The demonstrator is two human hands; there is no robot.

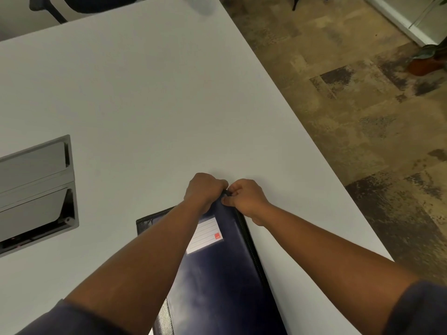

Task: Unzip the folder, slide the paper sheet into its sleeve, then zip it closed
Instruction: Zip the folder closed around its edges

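Observation:
A dark blue zip folder (217, 274) lies on the white table (145, 105) in front of me, with a white lined label (205, 234) bearing a small red mark on its cover. My left hand (204, 191) grips the folder's far corner with curled fingers. My right hand (244, 198) pinches the black zipper pull at that same corner, right beside the left hand. The zipper track runs down the folder's right edge. No paper sheet is visible.
A grey cable hatch (36, 189) with open flaps is set into the table at the left. The table's right edge runs diagonally beside patterned carpet (350, 105). A dark chair (79, 6) stands beyond the far edge, and a plant pot (428, 61) sits at the far right.

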